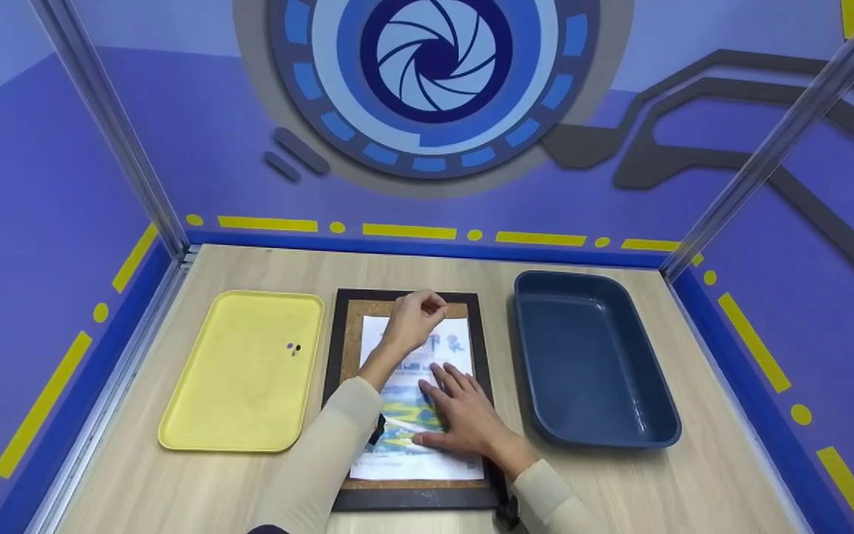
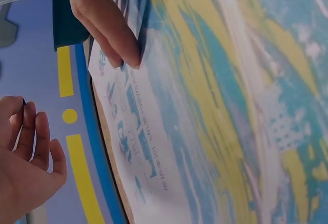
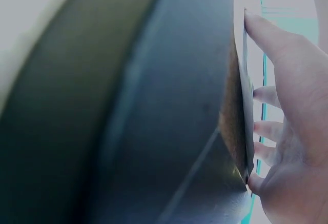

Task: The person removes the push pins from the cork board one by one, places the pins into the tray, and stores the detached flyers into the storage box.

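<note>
A printed paper poster (image 1: 416, 465) with a coloured landscape lies on a dark-framed cork board (image 1: 353, 334). My left hand (image 1: 412, 320) is above the board's top part, its thumb and index finger pinching a tiny dark pushpin (image 2: 23, 101), mostly hidden by the fingertips. In the left wrist view the left hand (image 2: 33, 160) appears raised off the paper. With fingers spread, my right hand (image 1: 468, 419) presses on the poster's right half. The right wrist view shows that hand (image 3: 302, 116) along the paper's edge, beside the board's frame (image 3: 169, 101).
On the left lies a shallow yellow tray (image 1: 242, 386) with several small dark pins (image 1: 293, 348) near its right side. A deep dark-blue bin (image 1: 590, 356) stands right of the board. Purple-blue panels (image 1: 427, 208) enclose the wooden table (image 1: 138, 475) at the back and sides.
</note>
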A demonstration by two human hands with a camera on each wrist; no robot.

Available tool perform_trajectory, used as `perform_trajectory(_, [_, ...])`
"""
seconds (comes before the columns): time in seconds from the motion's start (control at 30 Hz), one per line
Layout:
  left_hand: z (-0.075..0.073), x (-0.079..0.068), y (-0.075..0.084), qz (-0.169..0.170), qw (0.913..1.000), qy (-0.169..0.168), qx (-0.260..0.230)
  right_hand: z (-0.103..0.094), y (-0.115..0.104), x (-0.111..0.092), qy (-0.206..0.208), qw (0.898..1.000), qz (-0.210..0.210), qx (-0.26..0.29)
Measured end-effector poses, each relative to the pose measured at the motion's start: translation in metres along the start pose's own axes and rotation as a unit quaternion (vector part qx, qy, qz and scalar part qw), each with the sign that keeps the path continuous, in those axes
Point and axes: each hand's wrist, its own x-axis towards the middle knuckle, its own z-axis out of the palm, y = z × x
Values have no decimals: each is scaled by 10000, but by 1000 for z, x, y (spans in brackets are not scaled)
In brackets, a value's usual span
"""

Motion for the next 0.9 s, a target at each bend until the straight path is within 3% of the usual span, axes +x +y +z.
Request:
perform_trajectory(0.27, [-10, -10, 6, 334, 9993, -97, -104, 0, -1, 0, 17, 10000, 27, -30])
perform_trajectory(0.47, [-23, -17, 0, 376, 9991, -182, -49, 0, -1, 0, 63, 9999, -15, -94])
perform_trajectory(0.9, [-64, -34, -37, 132, 9984, 531, -158, 0, -1, -1, -50, 10000, 62, 8])
